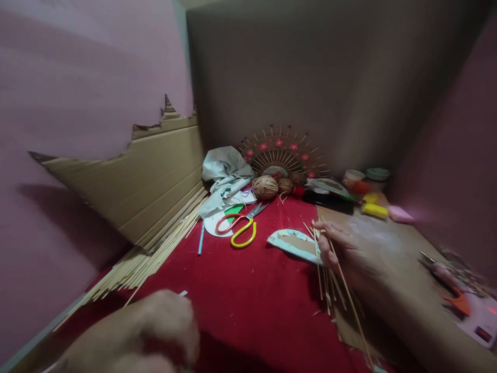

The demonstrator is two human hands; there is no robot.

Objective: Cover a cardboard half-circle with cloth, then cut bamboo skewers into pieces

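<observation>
My right hand (344, 246) is closed around several thin bamboo sticks (329, 294), which point down from it; one longer stick slants towards the lower right. Just left of these sticks lies a half-moon cardboard piece (297, 242) edged with pale blue cloth, partly hidden by the hand. At the lower left, my left hand (155, 329) is blurred, its fingers curled in; anything they hold is hidden. Scissors (244, 228) with one red and one yellow handle lie partly open on the red cloth (233, 295), beyond both hands.
More bamboo sticks (128, 274) lie along the left under a torn cardboard sheet (155, 181). Crumpled pale cloth (227, 168), twine balls (265, 187) and a flower-decorated stick fan (277, 147) stand at the back. A pink glue gun (476, 316) lies right, beside a cardboard mat (404, 248).
</observation>
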